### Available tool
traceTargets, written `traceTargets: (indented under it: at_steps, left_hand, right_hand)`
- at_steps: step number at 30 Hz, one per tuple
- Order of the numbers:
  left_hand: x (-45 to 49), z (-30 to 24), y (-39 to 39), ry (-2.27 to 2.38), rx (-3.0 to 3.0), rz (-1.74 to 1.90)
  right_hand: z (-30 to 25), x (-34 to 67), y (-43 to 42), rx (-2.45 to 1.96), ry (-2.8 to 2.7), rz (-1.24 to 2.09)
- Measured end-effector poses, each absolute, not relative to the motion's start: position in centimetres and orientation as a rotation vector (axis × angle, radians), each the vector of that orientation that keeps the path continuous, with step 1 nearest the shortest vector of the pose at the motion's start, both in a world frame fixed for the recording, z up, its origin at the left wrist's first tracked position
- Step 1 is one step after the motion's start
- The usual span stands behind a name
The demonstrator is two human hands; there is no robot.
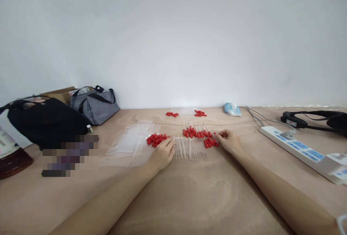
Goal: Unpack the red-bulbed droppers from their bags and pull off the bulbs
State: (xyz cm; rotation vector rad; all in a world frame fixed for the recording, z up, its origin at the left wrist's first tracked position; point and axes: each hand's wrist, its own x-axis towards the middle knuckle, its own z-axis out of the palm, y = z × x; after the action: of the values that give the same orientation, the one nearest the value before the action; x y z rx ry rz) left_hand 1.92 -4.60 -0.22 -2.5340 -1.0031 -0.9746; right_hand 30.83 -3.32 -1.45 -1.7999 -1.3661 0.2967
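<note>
Rows of clear glass droppers with red rubber bulbs lie on the wooden table. My left hand rests with curled fingers at the left end of the nearest dropper row, just below a heap of red bulbs. My right hand sits at the right end of that row, fingers pinched at a small cluster of red bulbs. A second row of droppers lies just beyond, and a third by the wall.
Clear plastic bags lie left of the droppers. A black bag and a striped bag stand at the back left. A white power strip, cables, black headset and tissue pack occupy the right.
</note>
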Motion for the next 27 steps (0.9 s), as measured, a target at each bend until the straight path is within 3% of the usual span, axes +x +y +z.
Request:
traceTargets:
  at_steps: [12,27]
  left_hand:
    - [1.8,0.9,-6.0,-0.915,-2.703,-1.069]
    - [0.8,0.9,-5.9,-1.001,-2.672,-1.192]
  right_hand:
    - [-0.1,30.1,-4.1,-2.125,-1.418,0.226]
    - [-0.1,30.7,0.4,-2.154,-1.440,0.573]
